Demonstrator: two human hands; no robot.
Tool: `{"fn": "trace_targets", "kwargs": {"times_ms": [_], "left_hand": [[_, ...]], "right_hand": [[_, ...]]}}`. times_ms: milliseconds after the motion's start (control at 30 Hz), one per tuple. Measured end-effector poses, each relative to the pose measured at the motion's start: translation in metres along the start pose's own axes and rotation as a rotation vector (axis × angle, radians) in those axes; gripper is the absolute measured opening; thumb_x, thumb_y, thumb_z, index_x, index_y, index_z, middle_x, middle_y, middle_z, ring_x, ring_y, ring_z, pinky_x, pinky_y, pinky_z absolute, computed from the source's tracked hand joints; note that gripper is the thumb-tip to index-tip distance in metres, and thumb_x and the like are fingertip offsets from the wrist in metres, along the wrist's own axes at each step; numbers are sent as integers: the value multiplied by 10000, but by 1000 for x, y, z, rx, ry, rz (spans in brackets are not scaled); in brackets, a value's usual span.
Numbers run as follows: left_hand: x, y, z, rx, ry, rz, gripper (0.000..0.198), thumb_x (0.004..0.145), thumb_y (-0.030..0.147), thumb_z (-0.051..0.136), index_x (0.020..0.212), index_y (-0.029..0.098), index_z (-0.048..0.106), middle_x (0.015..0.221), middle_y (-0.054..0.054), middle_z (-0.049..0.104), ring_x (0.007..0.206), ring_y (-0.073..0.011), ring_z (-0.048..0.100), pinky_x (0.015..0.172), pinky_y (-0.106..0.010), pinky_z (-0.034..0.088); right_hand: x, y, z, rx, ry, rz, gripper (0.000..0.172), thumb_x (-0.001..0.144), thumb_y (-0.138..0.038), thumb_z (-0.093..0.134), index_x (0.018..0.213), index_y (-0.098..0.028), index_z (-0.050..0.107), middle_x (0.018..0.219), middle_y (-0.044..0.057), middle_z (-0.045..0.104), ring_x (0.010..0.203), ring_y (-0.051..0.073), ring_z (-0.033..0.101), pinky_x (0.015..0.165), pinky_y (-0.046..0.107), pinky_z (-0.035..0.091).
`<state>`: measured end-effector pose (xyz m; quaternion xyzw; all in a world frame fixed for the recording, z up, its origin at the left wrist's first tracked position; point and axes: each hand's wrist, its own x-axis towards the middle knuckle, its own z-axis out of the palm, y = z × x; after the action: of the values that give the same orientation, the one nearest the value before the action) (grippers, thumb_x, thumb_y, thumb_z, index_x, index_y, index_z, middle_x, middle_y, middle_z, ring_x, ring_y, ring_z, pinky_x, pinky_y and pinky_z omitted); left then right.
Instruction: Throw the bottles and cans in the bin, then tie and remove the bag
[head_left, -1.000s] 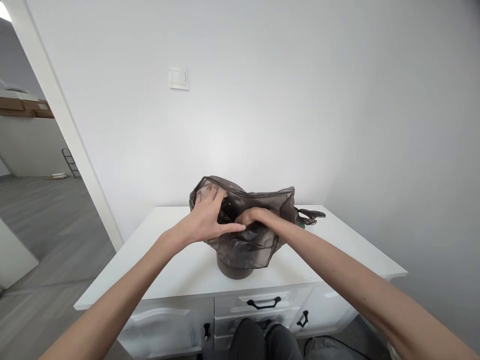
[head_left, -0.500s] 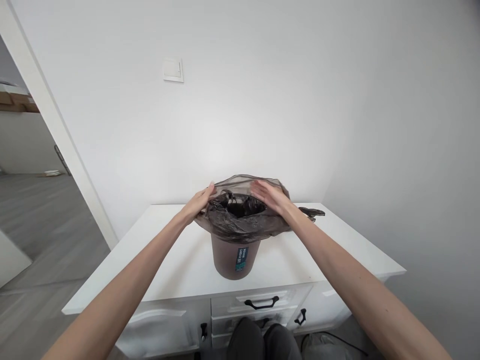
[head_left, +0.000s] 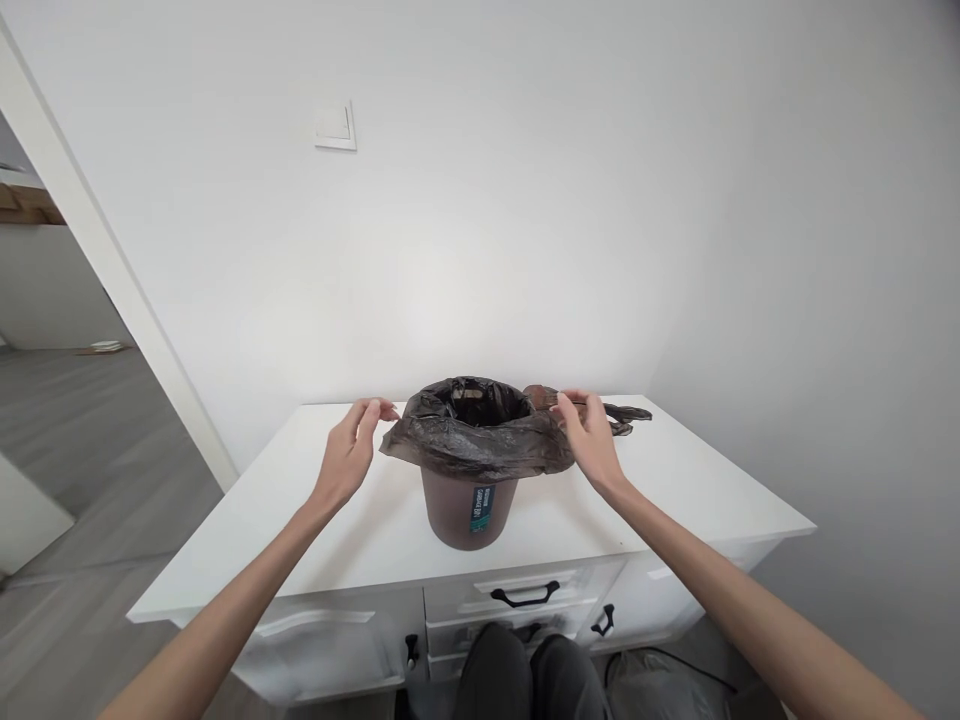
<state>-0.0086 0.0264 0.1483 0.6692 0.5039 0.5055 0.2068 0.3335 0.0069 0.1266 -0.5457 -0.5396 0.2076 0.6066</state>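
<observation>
A small brown bin (head_left: 469,510) with a blue label stands on a white cabinet top (head_left: 360,530). A dark plastic bag (head_left: 480,440) lines it, its edge folded down over the rim all round. My left hand (head_left: 349,455) hovers just left of the bag with fingers apart, holding nothing. My right hand (head_left: 589,435) is at the bag's right edge, thumb and fingers close together near a flap of the bag; whether they pinch it is unclear.
More dark plastic (head_left: 626,413) lies on the cabinet top behind my right hand. The cabinet has drawers with black handles (head_left: 525,597). A white wall with a light switch (head_left: 334,127) is behind. An open doorway (head_left: 67,330) is at left.
The bag went from bunched over the bin to spread and folded down around the rim. Both hands moved out from the bag's opening to either side of the bin.
</observation>
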Motion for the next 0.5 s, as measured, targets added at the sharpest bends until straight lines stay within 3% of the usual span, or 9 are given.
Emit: {"fn": "trace_targets", "kwargs": {"times_ms": [167, 300, 433, 500], "left_hand": [[-22, 21, -5, 6, -34, 47, 499, 994, 662, 448, 1015, 235, 706, 774, -9, 652, 839, -208, 618, 769, -297, 483], [-34, 19, 0, 20, -146, 39, 561, 984, 680, 435, 794, 210, 675, 662, 2, 555, 668, -169, 515, 611, -284, 402], [-47, 11, 3, 117, -214, 100, 665, 977, 683, 432, 518, 202, 449, 531, 4, 457, 545, -145, 405, 559, -300, 347], [-51, 5, 4, 173, -312, 154, 657, 981, 654, 436, 504, 206, 487, 544, -10, 533, 553, -161, 472, 593, -305, 390]], "right_hand": [[-35, -8, -21, -101, -160, -249, 323, 1022, -482, 529, 1223, -235, 583, 1166, 98, 670, 979, 220, 638, 874, 370, 525], [-53, -12, -30, -143, -335, -351, 268, 1023, -410, 552, 1228, -241, 582, 999, 54, 666, 837, 196, 617, 781, 336, 516], [-68, -2, -31, -284, -536, -474, 149, 1011, -330, 560, 1095, -239, 643, 921, 38, 667, 832, 194, 633, 790, 331, 522], [-75, 6, -30, -388, -640, -534, 147, 1003, -294, 562, 1087, -233, 667, 983, 54, 693, 903, 203, 663, 844, 343, 534]]}}
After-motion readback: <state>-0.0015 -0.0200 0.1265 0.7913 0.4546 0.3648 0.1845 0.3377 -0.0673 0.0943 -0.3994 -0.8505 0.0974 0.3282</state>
